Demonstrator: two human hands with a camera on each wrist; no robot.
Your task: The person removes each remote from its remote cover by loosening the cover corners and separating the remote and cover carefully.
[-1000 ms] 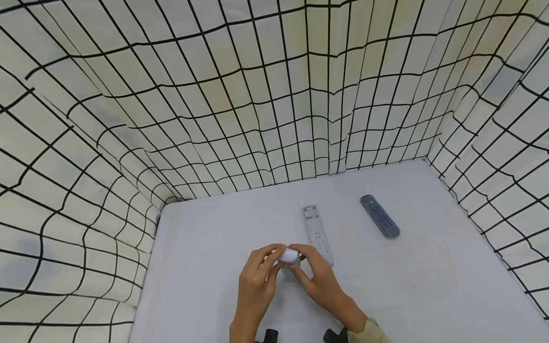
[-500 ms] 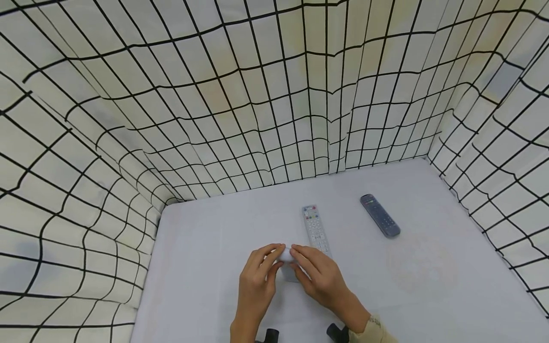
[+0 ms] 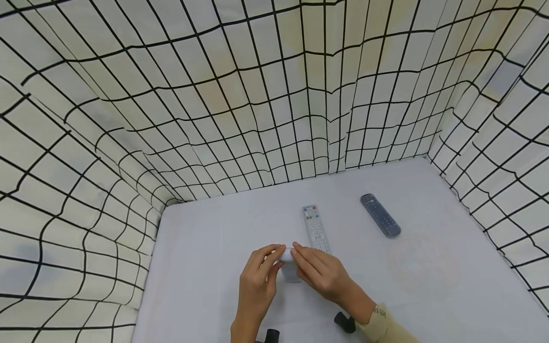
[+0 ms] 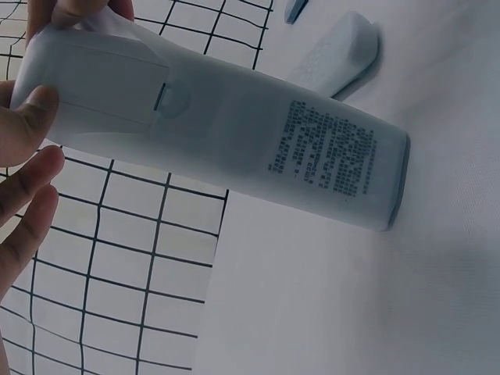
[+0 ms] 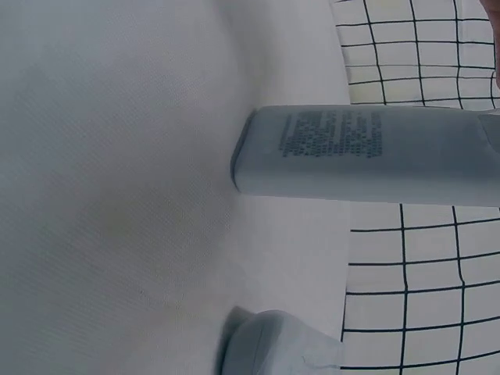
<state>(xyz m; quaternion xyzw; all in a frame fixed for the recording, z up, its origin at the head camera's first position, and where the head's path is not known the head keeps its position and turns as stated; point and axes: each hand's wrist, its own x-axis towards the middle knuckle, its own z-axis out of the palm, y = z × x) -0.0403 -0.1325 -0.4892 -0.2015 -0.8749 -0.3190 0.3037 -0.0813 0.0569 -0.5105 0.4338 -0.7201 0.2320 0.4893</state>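
Observation:
A pale grey remote control [image 4: 234,133] stands on end on the white table, its back with printed text and battery cover [image 4: 109,82] facing the wrist cameras. In the head view only a short part of that remote shows between the hands. My left hand [image 3: 256,284] pinches its upper end from the left, thumb on the back. From the right, my right hand [image 3: 327,275] pinches the same end, its fingers lying near the top edge. A clear film-like flap [image 4: 129,31] seems to stand off the remote there. The right fingertips are largely hidden in the right wrist view.
A second light grey remote [image 3: 315,226] with coloured buttons lies just beyond the right hand. Farther right lies a dark remote [image 3: 380,215]. Black-gridded white curtains [image 3: 274,138] wall the table's back and sides. Black wrist-worn pieces [image 3: 345,322] sit by the forearms.
My right hand has shifted slightly right and turned, its fingers now flatter over the remote's top end and its thumb more hidden. The left hand holds its place.

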